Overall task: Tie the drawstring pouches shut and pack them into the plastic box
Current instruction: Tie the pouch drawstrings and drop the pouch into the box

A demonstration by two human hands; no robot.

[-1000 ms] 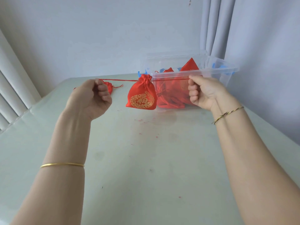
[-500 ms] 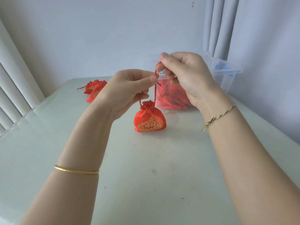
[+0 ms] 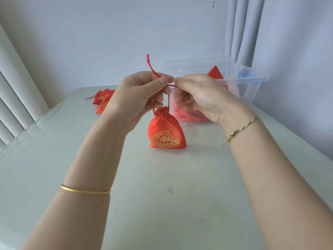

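Two hands meet above the middle of the tabletop, both pinching the red cord of a pouch. The left hand grips the cord between thumb and forefinger, and one knotted end sticks up above its knuckles. The right hand pinches the cord just beside the left thumb, fingertips nearly touching. From the hands two strands drop to the pouch's gathered neck, which is drawn shut. The pouch stands upright on the tabletop below the hands, its gold pattern facing me.

Behind the right hand sits the clear box, near the far right edge of the tabletop, with more red pouches inside it; I cannot tell how many. Something blue shows at its far side. Two spare pouches lie overlapping at the far left, well apart from the box. A gold bangle circles the left forearm and a braided bracelet the right wrist.
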